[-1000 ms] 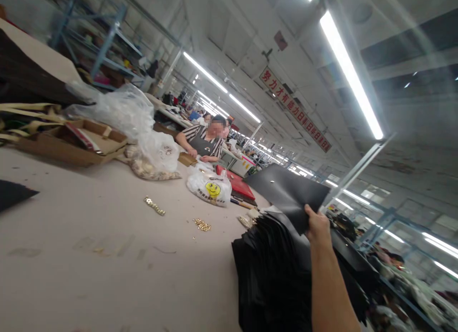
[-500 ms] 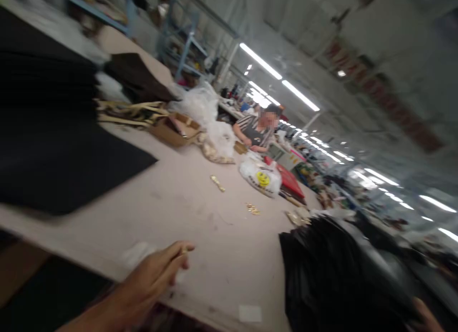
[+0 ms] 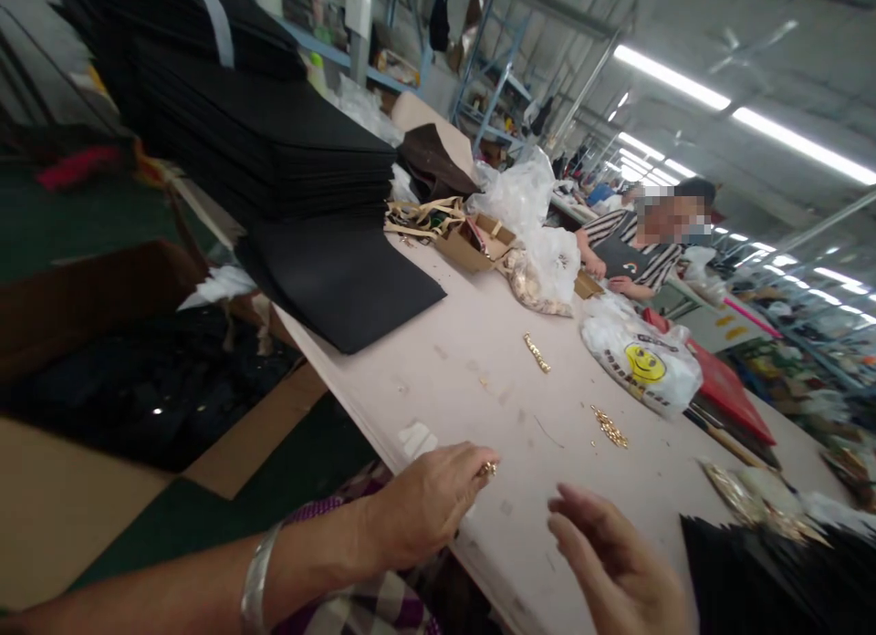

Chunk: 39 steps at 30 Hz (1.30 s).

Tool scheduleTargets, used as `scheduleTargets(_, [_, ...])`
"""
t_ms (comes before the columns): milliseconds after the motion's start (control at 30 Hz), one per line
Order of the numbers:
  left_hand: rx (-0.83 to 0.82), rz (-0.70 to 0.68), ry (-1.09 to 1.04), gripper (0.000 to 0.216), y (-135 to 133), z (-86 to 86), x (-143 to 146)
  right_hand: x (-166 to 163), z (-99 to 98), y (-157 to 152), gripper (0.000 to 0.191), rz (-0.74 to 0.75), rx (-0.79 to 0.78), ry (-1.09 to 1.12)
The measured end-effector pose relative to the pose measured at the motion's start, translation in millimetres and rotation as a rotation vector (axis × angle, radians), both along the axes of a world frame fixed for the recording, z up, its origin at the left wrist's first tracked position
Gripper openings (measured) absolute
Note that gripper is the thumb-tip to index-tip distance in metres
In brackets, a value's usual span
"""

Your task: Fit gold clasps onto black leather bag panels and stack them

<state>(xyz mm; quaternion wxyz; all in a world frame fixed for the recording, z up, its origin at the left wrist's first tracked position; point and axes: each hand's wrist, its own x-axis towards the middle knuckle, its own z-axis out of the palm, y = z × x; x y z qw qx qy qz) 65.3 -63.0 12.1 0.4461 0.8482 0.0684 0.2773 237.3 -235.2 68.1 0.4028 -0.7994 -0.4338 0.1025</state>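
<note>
My left hand (image 3: 438, 494), with a silver bracelet at the wrist, is closed over the near table edge. Small gold metal pieces (image 3: 487, 469) stick out between its thumb and fingertips; their exact kind is too small to tell. My right hand (image 3: 612, 557) hangs above the table (image 3: 472, 407), fingers apart, nothing in it. Beyond the hands lie a loose pile of similar gold pieces (image 3: 610, 429) and a short row of gold pieces (image 3: 537, 353). To the right of my right hand is a fanned stack of black sheets (image 3: 766, 571).
A tall stack of black panels (image 3: 321, 170) stands at the left. Behind are an open cardboard box (image 3: 469, 250), a smiley plastic bag (image 3: 643, 361) and a red flat object (image 3: 732, 389). A person (image 3: 633, 243) sits across. A large carton (image 3: 157, 261) stands below left.
My right hand has come away from the black sheets at the right and is over the table. The view has swung left; my left hand still grips the gold pieces.
</note>
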Motion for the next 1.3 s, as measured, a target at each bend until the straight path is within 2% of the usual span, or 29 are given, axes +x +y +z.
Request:
scheduleTargets(67, [0.084,0.033,-0.008,0.032,3,-2.2,-3,-24,-10.8,39,0.028,0.103,0.019,-0.011])
scheduleTargets(167, [0.081,0.034,-0.004,0.027,8,-5.3,-8,-50,-20.4,75,0.021,0.184,0.056,-0.054])
scheduleTargets(400, [0.055,0.079,0.098,0.025,22,-14.7,-18,-54,-34.1,98,0.022,0.25,0.051,-0.033])
scheduleTargets(667, [0.098,0.216,0.149,0.029,37,-23.0,-28,-67,-40.3,133,0.022,0.211,0.037,-0.086])
scheduleTargets(800, [0.088,0.27,0.131,0.033,49,-27.2,-35,-71,-48.6,155,0.024,0.222,-0.005,-0.026])
scheduleTargets(933, [-0.044,0.328,0.099,0.028,65,-26.1,-45,-75,-59.8,181,0.022,0.272,-0.044,0.028])
scheduleTargets(1000, [-0.137,0.365,0.037,0.025,74,-24.8,-52,-79,-62.3,196,0.025,0.347,-0.055,0.061])
scheduleTargets(1100, [-0.407,0.497,-0.068,0.026,84,-26.2,-66,-85,-59.8,222,0.032,0.471,-0.043,0.1])
scheduleTargets(1200, [-0.767,0.602,-0.18,0.026,91,-33.6,-82,-90,-53.5,260,0.031,0.477,0.009,-0.011])
scheduleTargets(1300, [-0.95,0.717,-0.256,0.036,98,-41.6,-98,-95,-49.8,307,0.024,0.554,0.091,-0.259])
